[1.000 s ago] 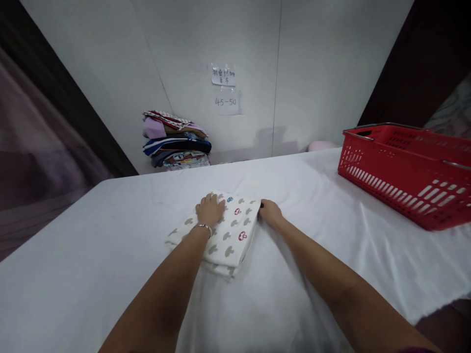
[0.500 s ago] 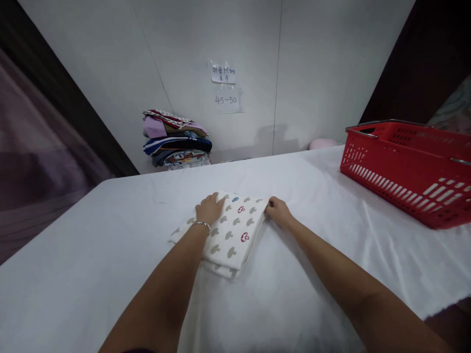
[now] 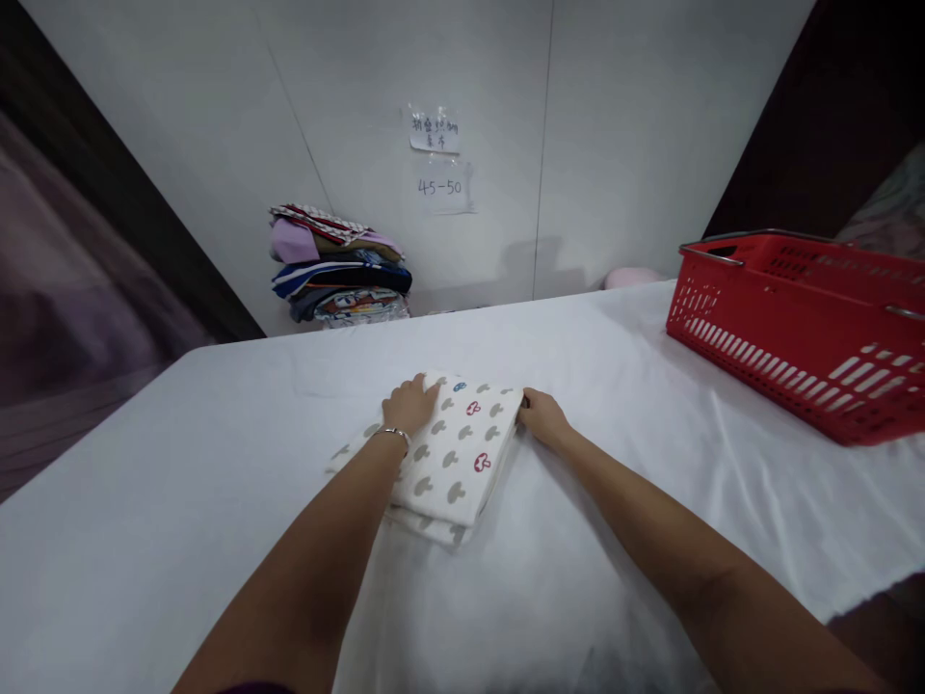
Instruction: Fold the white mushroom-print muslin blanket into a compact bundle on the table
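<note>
A folded white cloth (image 3: pixel 462 453) printed with grey, red and blue mushroom shapes lies in front of me, its layers uneven at the left and near edges. My left hand (image 3: pixel 409 403), with a bracelet at the wrist, is at the cloth's far left part; its fingers are bent down around the fold and the thumb rests against the top layer. The fingertips are partly hidden. At the far right corner my right hand (image 3: pixel 543 416) pinches the cloth between thumb and fingers.
White fabric covers the table (image 3: pixel 238 463). A red plastic basket (image 3: pixel 780 323) with metal handles stands at the right. Beyond the far edge, a stack of folded textiles (image 3: pixel 343 270) is by the wall at left. Paper notes (image 3: pixel 440 186) are taped to the wall. A pink object (image 3: pixel 632 278) shows behind the table.
The view has shifted slightly. Both hands keep their places on the cloth, and its right corner sits about the same; little else differs.
</note>
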`<act>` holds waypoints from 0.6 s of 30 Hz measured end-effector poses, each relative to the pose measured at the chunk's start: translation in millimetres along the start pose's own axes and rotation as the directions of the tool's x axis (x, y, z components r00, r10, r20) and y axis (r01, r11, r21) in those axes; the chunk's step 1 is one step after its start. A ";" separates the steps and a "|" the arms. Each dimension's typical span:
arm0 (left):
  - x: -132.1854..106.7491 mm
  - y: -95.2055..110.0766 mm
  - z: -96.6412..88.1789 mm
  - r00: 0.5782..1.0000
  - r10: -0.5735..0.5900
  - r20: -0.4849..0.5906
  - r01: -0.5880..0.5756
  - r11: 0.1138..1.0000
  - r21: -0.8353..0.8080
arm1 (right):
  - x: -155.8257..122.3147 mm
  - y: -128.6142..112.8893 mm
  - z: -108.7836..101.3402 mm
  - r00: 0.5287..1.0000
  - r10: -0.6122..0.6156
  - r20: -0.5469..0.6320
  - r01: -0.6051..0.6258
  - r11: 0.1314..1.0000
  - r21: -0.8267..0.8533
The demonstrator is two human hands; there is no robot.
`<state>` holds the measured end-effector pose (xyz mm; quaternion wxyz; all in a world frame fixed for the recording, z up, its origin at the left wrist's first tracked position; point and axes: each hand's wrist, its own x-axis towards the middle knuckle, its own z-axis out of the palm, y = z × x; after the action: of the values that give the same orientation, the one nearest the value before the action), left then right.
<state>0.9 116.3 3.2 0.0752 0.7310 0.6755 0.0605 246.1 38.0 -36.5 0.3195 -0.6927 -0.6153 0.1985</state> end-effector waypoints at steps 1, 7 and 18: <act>-0.6 -0.5 -0.5 1.000 0.002 0.004 -0.002 1.000 0.003 | -0.5 1.8 -1.3 1.000 -0.014 0.003 0.014 1.000 0.019; -4.0 -3.7 -2.3 0.999 -0.023 0.042 0.022 0.999 0.024 | -5.9 17.8 -18.5 0.993 -0.070 0.096 0.064 0.996 0.069; -33.6 19.5 -20.4 0.981 0.149 -0.121 -0.156 0.987 -0.048 | -22.0 1.9 -17.2 0.995 -0.100 -0.008 0.095 0.965 -0.244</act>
<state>13.5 82.0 27.4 0.0517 0.7734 0.6187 0.1280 255.3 12.9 -28.1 0.2475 -0.6977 -0.6650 0.0986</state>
